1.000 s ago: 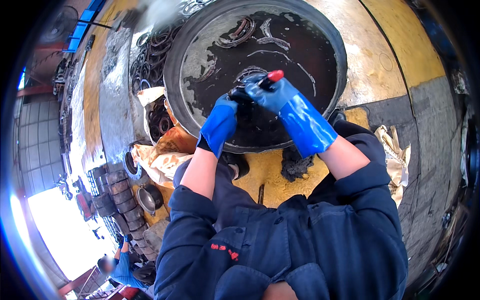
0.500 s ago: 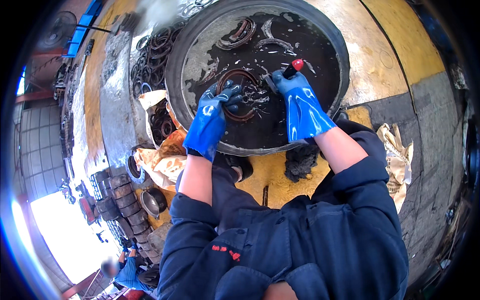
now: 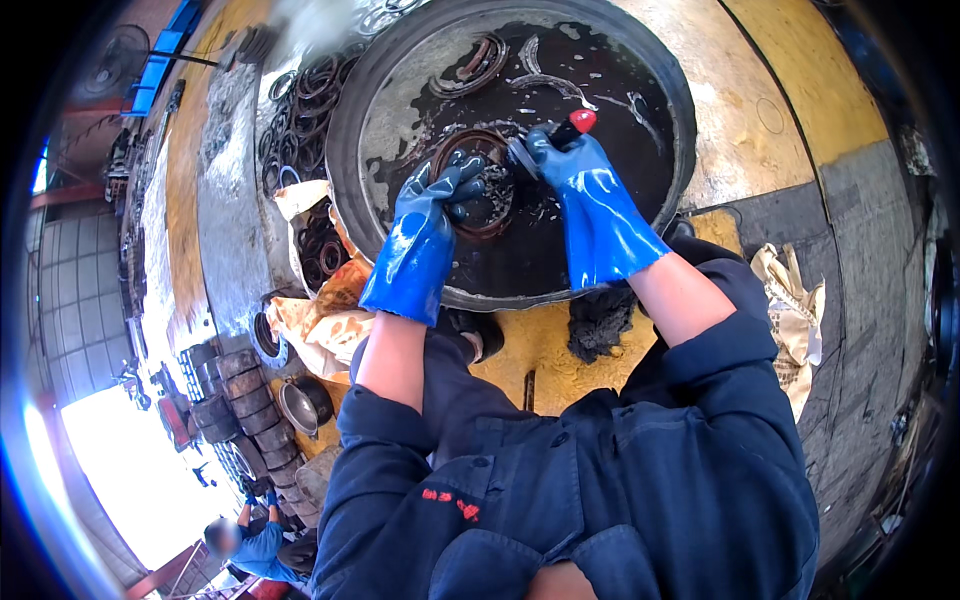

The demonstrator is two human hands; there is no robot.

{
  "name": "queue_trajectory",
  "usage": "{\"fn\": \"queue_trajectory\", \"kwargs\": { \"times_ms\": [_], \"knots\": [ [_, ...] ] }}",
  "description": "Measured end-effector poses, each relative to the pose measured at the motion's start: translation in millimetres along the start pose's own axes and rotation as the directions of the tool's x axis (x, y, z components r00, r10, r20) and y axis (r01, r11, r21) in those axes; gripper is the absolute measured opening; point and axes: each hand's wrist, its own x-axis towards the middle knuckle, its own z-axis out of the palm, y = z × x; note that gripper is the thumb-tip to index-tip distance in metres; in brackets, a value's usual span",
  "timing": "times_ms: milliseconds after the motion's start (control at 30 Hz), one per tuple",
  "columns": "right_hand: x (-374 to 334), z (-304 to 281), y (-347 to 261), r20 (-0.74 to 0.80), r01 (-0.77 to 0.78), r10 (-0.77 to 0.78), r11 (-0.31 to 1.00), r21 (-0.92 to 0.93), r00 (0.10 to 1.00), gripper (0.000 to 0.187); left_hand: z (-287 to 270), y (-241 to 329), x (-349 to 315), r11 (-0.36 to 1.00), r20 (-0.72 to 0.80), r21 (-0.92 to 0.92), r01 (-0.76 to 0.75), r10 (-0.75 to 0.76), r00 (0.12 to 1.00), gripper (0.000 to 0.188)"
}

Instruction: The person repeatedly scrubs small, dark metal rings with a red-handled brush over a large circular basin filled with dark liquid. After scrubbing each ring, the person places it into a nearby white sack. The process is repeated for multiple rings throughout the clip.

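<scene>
My gloved left hand (image 3: 443,192) is closed on the near left side of a brown ring (image 3: 472,134) over the dark liquid in a large round metal tub (image 3: 345,150). Dark, crumbly residue shows inside the ring. In my gloved right hand (image 3: 568,158) is a scraper (image 3: 582,121) with a black, red-ended handle. Its flat grey blade points left and meets or nearly meets the ring's right side; contact is hard to tell. Both gloves are blue. Further back in the tub lie another brown ring (image 3: 472,70) and curved pale scraps (image 3: 545,78).
Many dark rings (image 3: 315,95) are piled left of the tub, beside a torn paper sack (image 3: 325,325) with more rings. A metal pot (image 3: 303,405) and stacked dark cylinders (image 3: 255,400) stand at lower left. Another paper sack (image 3: 790,320) lies at right. A person (image 3: 262,548) works at far lower left.
The ring has turned to show a fuller circle, and its right edge is nearer the scraper. My right hand with the scraper has shifted slightly left and up.
</scene>
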Motion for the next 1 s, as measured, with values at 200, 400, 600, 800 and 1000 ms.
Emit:
{"fn": "queue_trajectory", "kwargs": {
  "times_ms": [200,400,600,800,1000],
  "knots": [
    [-12.9,-4.7,0.7,0.145,-0.313,0.348,0.924,-0.218,0.926,0.040,-1.0,9.2,-0.3,0.999,-0.094,0.029,-0.021,0.023,0.995,0.037],
    [-12.8,0.8,-14.9,0.202,0.226,-0.224,0.974,0.012,0.953,0.033,-6.2,12.4,-6.1,0.995,-0.096,0.096,0.032,-0.023,0.995,0.033],
    [0.9,-2.8,-7.6,0.190,0.294,-0.274,0.952,-0.083,0.943,0.033,-0.9,15.8,-11.4,0.991,-0.068,0.130,0.012,-0.004,0.998,0.034],
    [4.7,5.4,35.7,0.256,-0.050,0.077,0.993,-0.110,0.964,0.036,5.5,11.4,-4.2,0.989,-0.041,0.144,-0.027,0.033,0.999,0.036],
    [-17.2,11.6,21.0,0.382,-0.361,0.307,0.930,0.076,0.872,0.031,2.8,6.7,-2.5,0.991,-0.018,0.110,-0.070,0.072,0.997,0.037]
  ]
}}
